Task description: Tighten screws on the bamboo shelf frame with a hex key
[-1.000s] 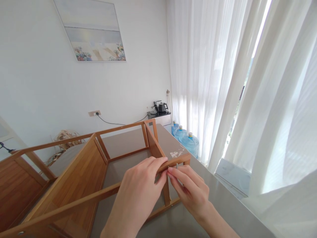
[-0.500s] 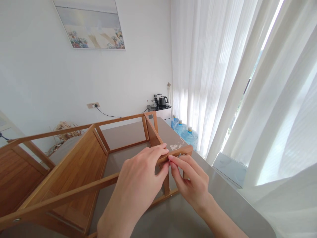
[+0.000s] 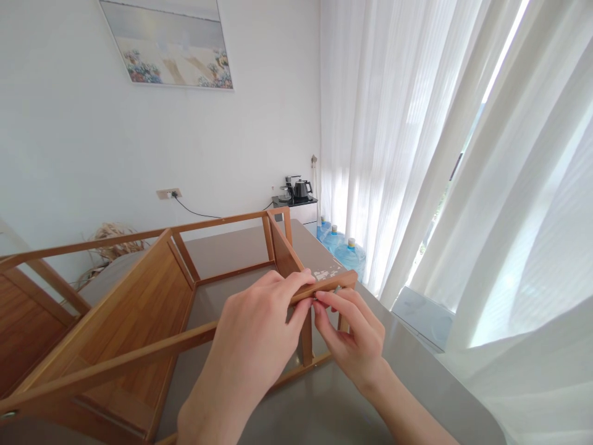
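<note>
A brown wooden shelf rack (image 3: 134, 290) lies on its side across the grey table (image 3: 398, 377). My left hand (image 3: 252, 324) is closed round the near rail (image 3: 337, 281) close to its right end, fingers over the top and thumb beneath. Just right of that thumb, my right hand (image 3: 354, 330) pinches with thumb and fingertips against the underside of the same rail. A bit of grey metal (image 3: 338, 289) shows by its fingers. What lies between the fingertips is too small and covered to make out.
White wrapping scraps (image 3: 327, 272) lie on the table beyond the rail. Past its far edge stand blue water bottles (image 3: 351, 253) and a cabinet with a black kettle (image 3: 302, 188). A white curtain (image 3: 389, 136) hangs at the right, near a pale flat box (image 3: 426, 315).
The view has shifted slightly, so the rack and hands appear a little farther left. Both hands keep their places on the rail, with small finger movement in the right hand.
</note>
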The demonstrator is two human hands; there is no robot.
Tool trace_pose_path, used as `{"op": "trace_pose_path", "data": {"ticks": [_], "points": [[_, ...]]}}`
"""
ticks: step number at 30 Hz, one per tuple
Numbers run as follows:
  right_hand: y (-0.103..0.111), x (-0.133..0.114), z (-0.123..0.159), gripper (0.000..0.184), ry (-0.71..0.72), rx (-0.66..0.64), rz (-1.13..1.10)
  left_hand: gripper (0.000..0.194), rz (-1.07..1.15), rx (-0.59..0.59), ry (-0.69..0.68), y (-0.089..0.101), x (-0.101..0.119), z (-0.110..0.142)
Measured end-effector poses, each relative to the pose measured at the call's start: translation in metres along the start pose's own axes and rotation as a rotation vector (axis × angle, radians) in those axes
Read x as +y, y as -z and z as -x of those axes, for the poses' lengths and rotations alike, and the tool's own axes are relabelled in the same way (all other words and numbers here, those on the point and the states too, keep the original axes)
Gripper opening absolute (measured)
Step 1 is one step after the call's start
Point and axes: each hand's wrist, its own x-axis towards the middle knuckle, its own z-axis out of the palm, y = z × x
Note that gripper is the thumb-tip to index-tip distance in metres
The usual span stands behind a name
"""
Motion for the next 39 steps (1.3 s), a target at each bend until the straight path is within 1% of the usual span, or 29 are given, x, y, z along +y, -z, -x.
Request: {"op": "trace_pose_path", "data": {"ticks": [9, 13, 16, 19, 22, 28, 32, 37, 39], "points": [[0.001, 0.0, 0.001, 0.035, -0.017, -0.037, -0.006, 0.026, 0.061, -0.046, -0.013, 0.007, 0.001, 0.005], [0.001, -0.002, -0.001, 0.034, -0.027, -0.029, 0.0, 0.02, 0.079, -0.083, 0.02, 0.009, 0.003, 0.003], [0.001, -0.002, -0.001, 0.035, -0.013, -0.018, -0.002, 0.021, 0.067, -0.105, 0.057, 0.012, 0.005, 0.002], [0.002, 0.0, 0.001, 0.035, 0.004, -0.029, -0.001, 0.022, 0.047, -0.09, 0.066, 0.013, 0.007, 0.004], [0.003, 0.001, 0.002, 0.035, -0.012, -0.047, 0.003, 0.025, 0.021, -0.084, 0.058, 0.011, 0.007, 0.006], [0.004, 0.001, 0.002, 0.034, -0.012, -0.048, -0.001, 0.033, -0.036, -0.02, -0.085, 0.004, 0.003, 0.008], [0.004, 0.001, 0.001, 0.036, -0.018, -0.054, -0.005, 0.031, -0.006, -0.035, -0.06, 0.003, 0.002, 0.008], [0.004, 0.001, 0.001, 0.034, -0.04, -0.056, -0.029, 0.03, 0.016, -0.014, -0.096, 0.003, 0.002, 0.007], [0.004, 0.001, 0.0, 0.032, -0.051, -0.057, -0.046, 0.03, 0.012, -0.022, -0.09, 0.004, 0.002, 0.007]]}}
